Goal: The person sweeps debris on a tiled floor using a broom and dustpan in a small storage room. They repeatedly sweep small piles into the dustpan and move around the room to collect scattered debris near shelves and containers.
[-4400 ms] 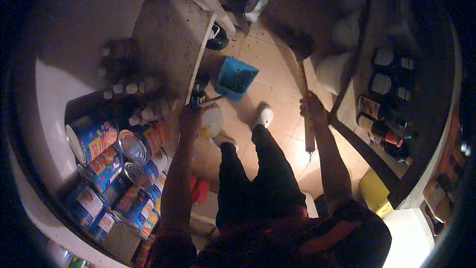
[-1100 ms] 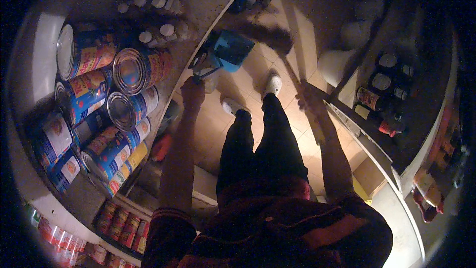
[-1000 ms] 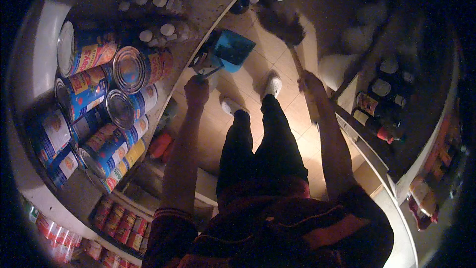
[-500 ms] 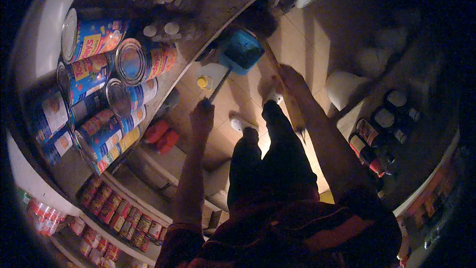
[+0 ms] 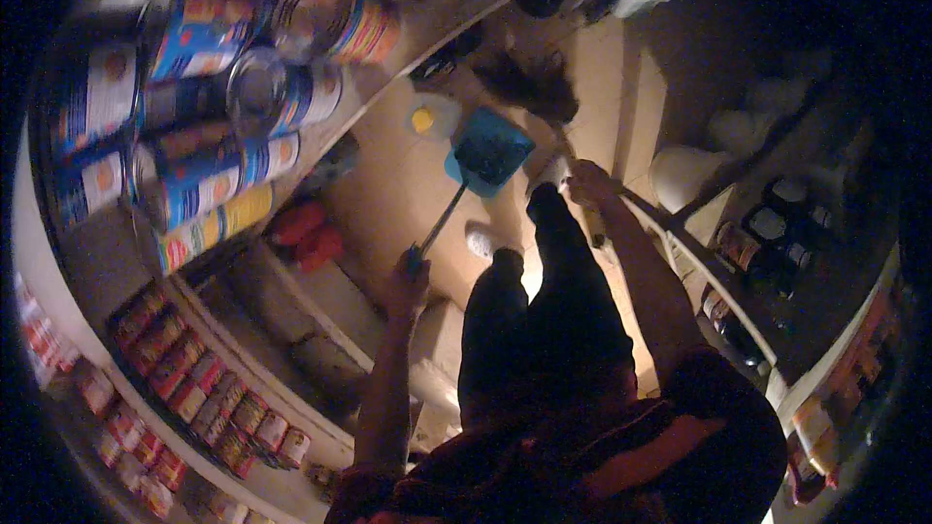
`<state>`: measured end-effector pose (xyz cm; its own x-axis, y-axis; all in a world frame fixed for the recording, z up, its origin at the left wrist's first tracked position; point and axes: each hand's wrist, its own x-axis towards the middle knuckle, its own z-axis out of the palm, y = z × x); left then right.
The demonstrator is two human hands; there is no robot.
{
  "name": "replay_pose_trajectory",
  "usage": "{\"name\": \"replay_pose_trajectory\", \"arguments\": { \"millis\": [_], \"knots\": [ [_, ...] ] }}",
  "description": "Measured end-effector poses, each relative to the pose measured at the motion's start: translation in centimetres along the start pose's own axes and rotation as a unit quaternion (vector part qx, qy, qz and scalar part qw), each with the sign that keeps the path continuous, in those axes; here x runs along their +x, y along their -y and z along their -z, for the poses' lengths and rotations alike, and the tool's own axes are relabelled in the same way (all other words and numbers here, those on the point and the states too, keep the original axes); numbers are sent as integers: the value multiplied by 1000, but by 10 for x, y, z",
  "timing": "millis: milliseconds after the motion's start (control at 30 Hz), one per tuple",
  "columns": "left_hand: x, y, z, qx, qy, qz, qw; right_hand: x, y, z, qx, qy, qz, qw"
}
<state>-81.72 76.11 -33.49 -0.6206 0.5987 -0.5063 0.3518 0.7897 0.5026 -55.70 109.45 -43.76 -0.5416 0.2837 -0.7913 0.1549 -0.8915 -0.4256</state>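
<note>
My left hand [image 5: 410, 277] is closed around the thin handle of a blue dustpan [image 5: 452, 173]. The pan lies low over the tiled floor, with dark bits visible inside it. My right hand [image 5: 590, 182] grips the long handle of a broom [image 5: 529, 82], whose dark, frayed bristles are beyond the pan's far edge, apart from it. The broom's pale handle runs back past my right forearm toward the right-hand shelf. Beside the pan on its left stands a translucent container with a yellow cap [image 5: 422, 119].
Large blue cans [image 5: 199, 180] crowd the left shelf, with rows of small red packs [image 5: 199, 383] on a lower one. A red object [image 5: 309, 236] lies beneath the left shelf. Dark bottles and jars [image 5: 738, 243] stand on the right. My shoe [image 5: 480, 241] is near the dustpan.
The dustpan has come nearer to me. The broom's bristles now show beyond it, and its handle has swung out to the right with my right hand. The view has shifted.
</note>
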Motion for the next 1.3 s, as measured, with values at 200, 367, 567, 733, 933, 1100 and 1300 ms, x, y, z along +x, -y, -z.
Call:
{"name": "replay_pose_trajectory", "arguments": {
  "millis": [200,367,567,733,933,1100,1300],
  "knots": [
    [-54,49,17,15,-41,-13,999,-92,-10,-45,-145,-125,-33,981],
    [-65,62,29,69,-43,-28,996,17,1,-96,-331,-6,25,943],
    [-57,66,26,100,-42,-11,994,71,-12,-52,-732,35,127,669],
    [-57,57,20,36,3,36,999,-88,32,-44,-271,-109,3,956],
    [-31,47,-1,31,-100,-9,994,-12,69,-39,-330,-18,49,942],
    [-34,-6,3,80,-109,114,984,42,66,5,-687,44,88,720],
    [-32,-54,4,62,-119,151,979,-55,89,68,-124,-92,27,988]
  ]
}}
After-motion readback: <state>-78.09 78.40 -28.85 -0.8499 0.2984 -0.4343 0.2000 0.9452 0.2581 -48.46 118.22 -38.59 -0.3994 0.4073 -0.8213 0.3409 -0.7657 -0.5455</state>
